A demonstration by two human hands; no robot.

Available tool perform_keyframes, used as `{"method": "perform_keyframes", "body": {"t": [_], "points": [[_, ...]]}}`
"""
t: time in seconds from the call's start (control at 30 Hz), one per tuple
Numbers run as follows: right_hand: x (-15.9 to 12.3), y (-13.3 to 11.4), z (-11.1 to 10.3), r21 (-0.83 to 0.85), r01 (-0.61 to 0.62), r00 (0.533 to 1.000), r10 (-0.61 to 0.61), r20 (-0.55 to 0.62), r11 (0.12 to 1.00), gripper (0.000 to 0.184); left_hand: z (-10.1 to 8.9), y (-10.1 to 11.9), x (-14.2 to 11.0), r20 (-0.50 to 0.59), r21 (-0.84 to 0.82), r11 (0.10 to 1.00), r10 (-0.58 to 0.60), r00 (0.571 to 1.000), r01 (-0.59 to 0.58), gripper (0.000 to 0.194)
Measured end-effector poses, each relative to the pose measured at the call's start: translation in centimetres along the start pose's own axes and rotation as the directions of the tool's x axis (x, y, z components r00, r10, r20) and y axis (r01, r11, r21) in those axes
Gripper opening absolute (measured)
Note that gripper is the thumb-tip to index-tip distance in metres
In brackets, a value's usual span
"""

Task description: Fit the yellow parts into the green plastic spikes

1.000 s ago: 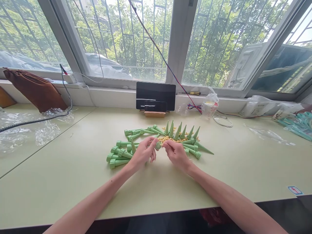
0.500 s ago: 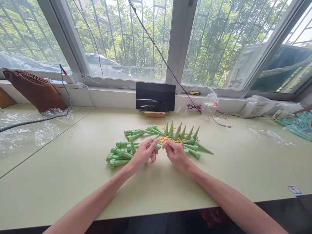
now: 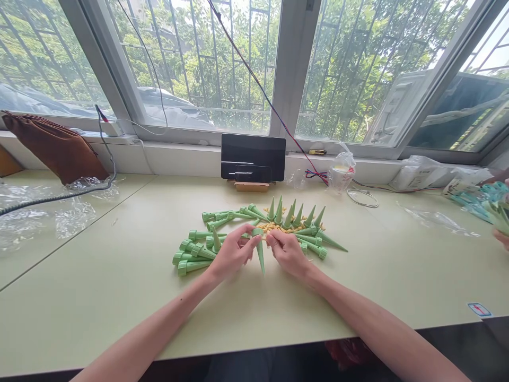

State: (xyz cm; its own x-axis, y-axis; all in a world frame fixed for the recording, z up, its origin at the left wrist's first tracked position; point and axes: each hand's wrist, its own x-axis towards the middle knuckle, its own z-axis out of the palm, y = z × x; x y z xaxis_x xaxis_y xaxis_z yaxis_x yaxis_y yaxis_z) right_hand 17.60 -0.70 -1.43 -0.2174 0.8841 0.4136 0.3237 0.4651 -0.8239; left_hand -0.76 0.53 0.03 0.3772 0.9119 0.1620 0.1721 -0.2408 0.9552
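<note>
My left hand [image 3: 233,253] and my right hand [image 3: 287,251] meet over the pale green table [image 3: 119,286]. Both pinch the wide end of one green cone spike [image 3: 260,253], whose tip points toward me. Just behind the hands lies a small heap of yellow bits [image 3: 274,227]. Around it stand several green cones [image 3: 294,215] upright, and several more spikes [image 3: 194,249] lie flat to the left. More spikes [image 3: 322,241] lie flat to the right of my right hand.
A dark tablet [image 3: 253,156] on a wooden stand leans at the window sill. A brown bag [image 3: 55,148], clear plastic film [image 3: 43,212] and a cable lie at the left. A plastic bag [image 3: 342,172] and wires sit right. Another person's hand [image 3: 501,236] shows at the right edge.
The held spike has turned so its long tip now points down toward me between my hands. Another person's hand with green items has come in at the right edge.
</note>
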Motion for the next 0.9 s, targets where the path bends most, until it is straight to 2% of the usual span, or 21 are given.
{"method": "perform_keyframes", "body": {"t": [0.1,0.3,0.4,0.53,0.63,0.83,0.9], "points": [[0.0,0.0,0.0,0.000,-0.004,1.000,0.004,0.005,1.000,0.037,0.1,0.1,-0.1,-0.027,0.042,0.999,0.024,0.999,-0.023,0.033],[-0.1,-0.2,0.0,-0.002,0.031,0.999,-0.031,0.015,1.000,0.037,0.4,0.4,-0.2,-0.085,0.192,0.958,0.230,0.969,-0.211,0.021],[-0.1,-0.2,0.0,0.008,0.042,0.999,-0.042,0.018,0.999,0.037,0.4,0.7,-0.4,-0.088,0.211,0.946,0.268,0.959,-0.245,0.018],[0.0,-0.3,0.1,-0.004,0.048,0.999,-0.048,0.001,0.999,0.038,0.6,1.2,-0.6,-0.119,0.181,0.965,0.214,0.970,-0.191,0.025],[0.0,-0.2,0.0,-0.025,0.049,0.999,-0.049,-0.016,0.998,0.038,0.7,1.3,-0.5,-0.123,0.097,0.987,0.143,0.982,-0.131,0.034],[0.1,0.1,0.0,-0.013,0.050,0.998,-0.051,-0.048,0.999,0.039,0.4,1.4,-0.1,-0.195,-0.020,0.998,0.058,0.979,-0.063,0.033],[0.1,0.1,0.0,-0.021,0.050,0.997,-0.051,-0.052,0.999,0.039,0.2,1.5,0.0,-0.189,-0.086,0.996,0.014,0.982,-0.031,0.037]]}}
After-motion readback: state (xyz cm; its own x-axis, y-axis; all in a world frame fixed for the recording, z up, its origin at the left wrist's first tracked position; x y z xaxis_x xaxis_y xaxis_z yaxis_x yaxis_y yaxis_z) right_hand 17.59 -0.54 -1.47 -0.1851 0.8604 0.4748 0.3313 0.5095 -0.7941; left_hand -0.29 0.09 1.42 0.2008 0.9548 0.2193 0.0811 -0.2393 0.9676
